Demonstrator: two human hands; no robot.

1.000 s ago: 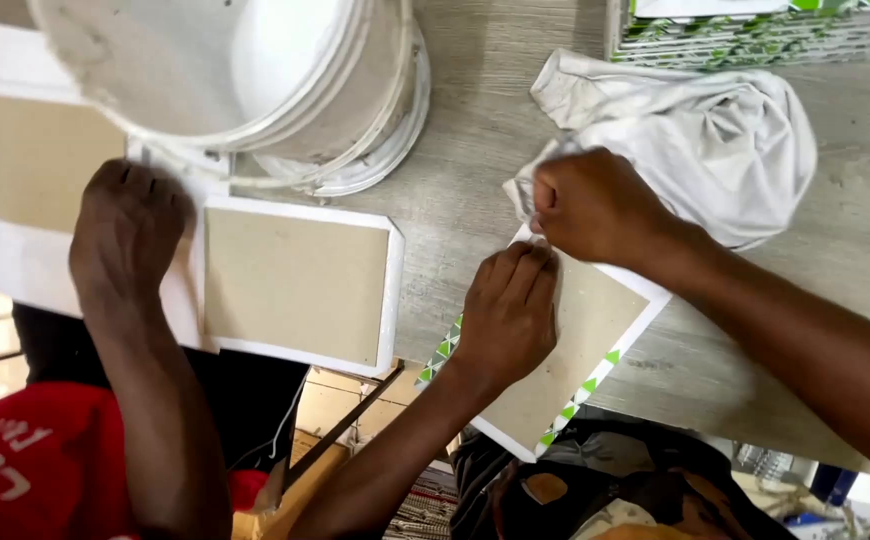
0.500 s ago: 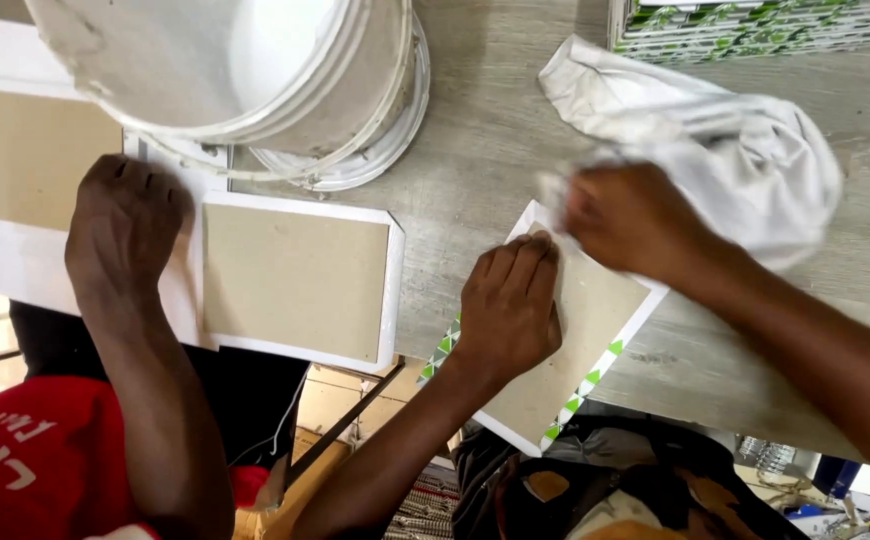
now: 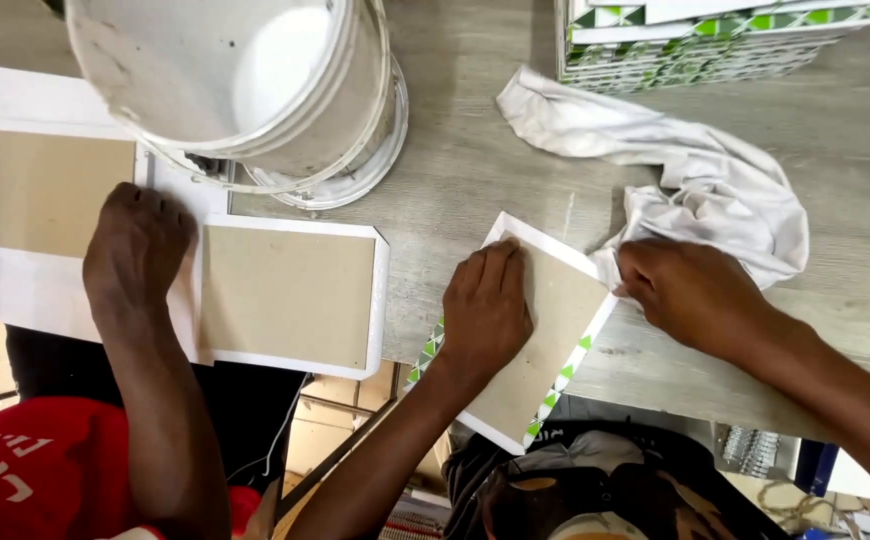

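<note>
A square tile lies back side up, brown with a white rim and a green-and-white patterned edge, and it juts over the table's near edge. My left hand lies flat on it and holds it down, fingertips at its upper left edge. My right hand is closed on a crumpled white cloth right at the tile's right edge.
A white bucket stands at the back left. Another person's hand rests between two brown, white-rimmed tiles. A stack of green-patterned tiles sits at the back right on the grey wooden table.
My right hand has slid with the cloth from the tile's upper corner to its right edge. My left hand has stayed on the tile.
</note>
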